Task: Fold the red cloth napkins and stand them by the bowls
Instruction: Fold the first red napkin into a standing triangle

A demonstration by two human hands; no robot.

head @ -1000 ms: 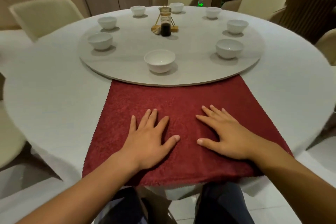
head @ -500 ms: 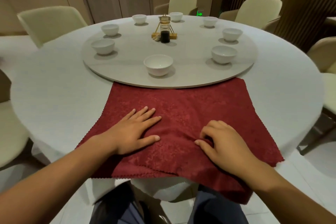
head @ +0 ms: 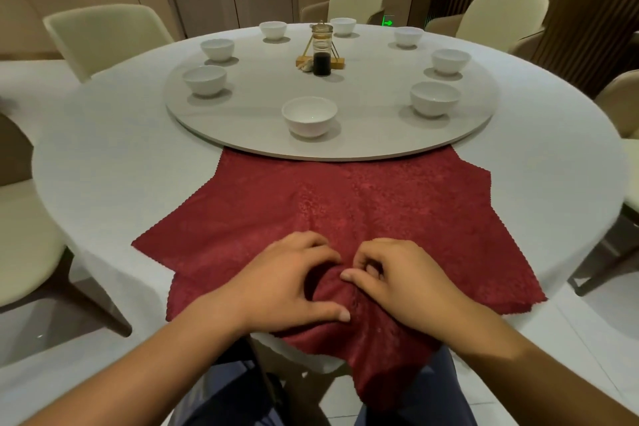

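Observation:
A red cloth napkin lies spread on the near part of the round white table, its near corner hanging over the edge. My left hand and my right hand meet at the napkin's near middle, fingers curled and pinching a bunched ridge of the cloth between them. The napkin's far edge runs under the turntable. The nearest white bowl stands on the turntable just beyond the napkin. Several more white bowls, such as the right one and the left one, ring the turntable.
A dark sauce bottle on a small wooden stand sits at the turntable's centre. Cream chairs surround the table, with further ones at the back and right. My knees show below the table edge.
Both hands were lying flat and apart on the napkin. They have drawn together toward the near middle and curled, gathering the cloth into a ridge; the napkin's side edges pulled inward.

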